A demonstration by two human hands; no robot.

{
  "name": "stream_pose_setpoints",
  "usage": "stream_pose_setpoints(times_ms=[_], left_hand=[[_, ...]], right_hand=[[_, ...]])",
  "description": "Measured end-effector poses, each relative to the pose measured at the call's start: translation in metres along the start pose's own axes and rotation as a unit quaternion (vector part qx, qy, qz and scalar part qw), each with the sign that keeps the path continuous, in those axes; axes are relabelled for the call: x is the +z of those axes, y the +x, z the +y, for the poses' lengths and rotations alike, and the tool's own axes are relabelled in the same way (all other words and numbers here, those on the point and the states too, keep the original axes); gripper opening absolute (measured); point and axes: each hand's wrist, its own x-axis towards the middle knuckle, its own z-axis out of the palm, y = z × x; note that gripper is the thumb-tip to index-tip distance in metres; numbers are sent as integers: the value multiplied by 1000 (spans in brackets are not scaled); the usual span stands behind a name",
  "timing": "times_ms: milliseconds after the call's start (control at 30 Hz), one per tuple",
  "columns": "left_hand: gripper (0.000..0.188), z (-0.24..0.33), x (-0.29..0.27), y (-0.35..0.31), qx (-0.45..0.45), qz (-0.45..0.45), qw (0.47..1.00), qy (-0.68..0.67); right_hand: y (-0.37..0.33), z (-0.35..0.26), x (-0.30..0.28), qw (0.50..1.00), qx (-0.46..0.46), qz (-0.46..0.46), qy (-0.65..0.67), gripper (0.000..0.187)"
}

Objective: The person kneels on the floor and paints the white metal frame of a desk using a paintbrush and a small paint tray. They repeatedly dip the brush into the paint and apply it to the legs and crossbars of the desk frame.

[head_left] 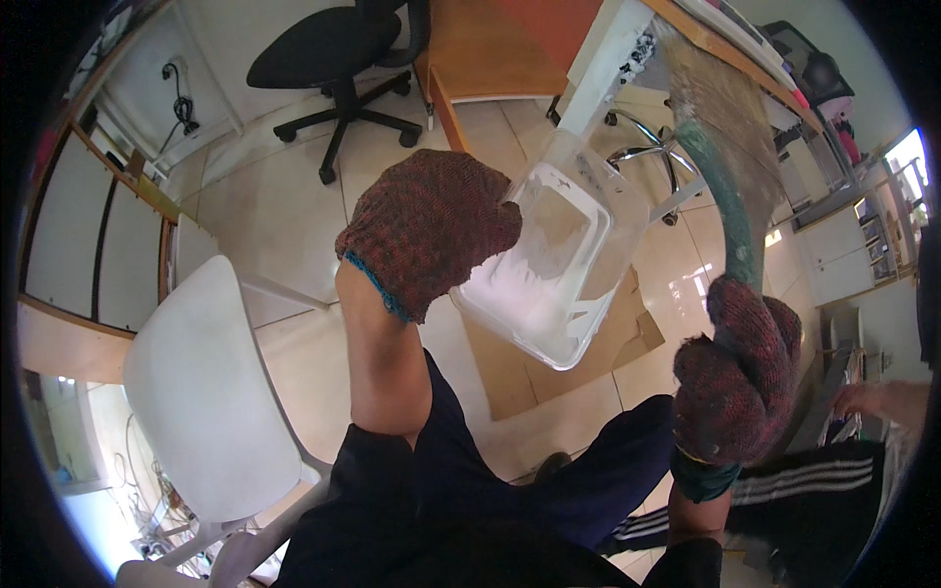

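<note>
Pale floor tiles (257,196) surround some cardboard (502,380), perhaps laid to catch drips, over which the gloved left hand (428,230) grips the left edge of a white-smeared clear tub (624,199), seemingly steadying it, while the gloved right hand (740,372) clamps a green-handled tool (726,186).

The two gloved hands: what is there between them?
In the head view, the clear plastic container with white material inside; past it show brown cardboard and tiled floor.

The glossy tiled floor (265,186) reflects light; a black swivel chair (323,49) stands toward its far edge, a white chair (211,392) toward its left.
</note>
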Motion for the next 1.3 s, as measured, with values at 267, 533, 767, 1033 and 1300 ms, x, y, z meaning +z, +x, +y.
stream_pose_setpoints(times_ms=[267,533,767,1033,1300], left_hand=[[39,0,5,1,23,19,999,19],[37,-3,8,0,41,31,999,0],[41,-5,11,-1,23,40,999,-1],[41,-5,9,0,28,47,998,-7],[30,-12,15,-1,59,79,994,-53]], right_hand=[[4,14,19,998,-68,0,-11,23],[8,9,21,996,-85,12,-16,23],[-2,7,0,998,-53,-17,-21,20],[20,0,-7,994,-81,-67,-25,20],[42,-5,-12,978,-151,-133,-54,19]])
